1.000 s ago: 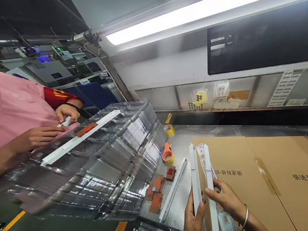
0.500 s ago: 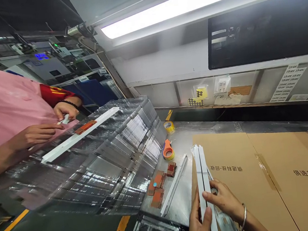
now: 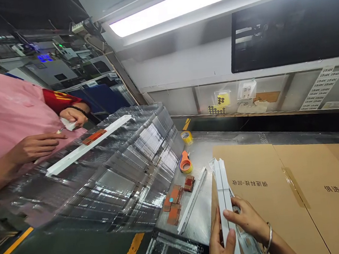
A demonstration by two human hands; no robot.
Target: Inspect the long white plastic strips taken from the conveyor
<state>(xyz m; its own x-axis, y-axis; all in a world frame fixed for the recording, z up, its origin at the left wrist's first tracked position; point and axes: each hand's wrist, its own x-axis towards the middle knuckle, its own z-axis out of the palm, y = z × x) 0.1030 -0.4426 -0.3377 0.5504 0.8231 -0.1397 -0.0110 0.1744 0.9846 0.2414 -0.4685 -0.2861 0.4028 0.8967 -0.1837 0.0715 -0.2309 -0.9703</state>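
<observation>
Two long white channel-shaped strips stand side by side, pointing away from me, with a thin dark line between them. My left hand is closed round their near part, thumb on the left side of the front. My right hand grips them from the right, its thumb pressed across the face. Beneath my right hand lies a clear plastic, crumpled-looking piece; whether I touch it cannot be seen. Left of the strips, a similar loose strip rests on the metal table.
Brown cardboard lies at right. Several orange-brown pieces, a tape dispenser and a yellow tape roll are on the table. At left, a co-worker's hands hold a small white piece above stacked clear trays.
The dark gap between the two strips in my hands has narrowed. The co-worker's hands have moved slightly apart, and the white piece has turned. My view has shifted slightly.
</observation>
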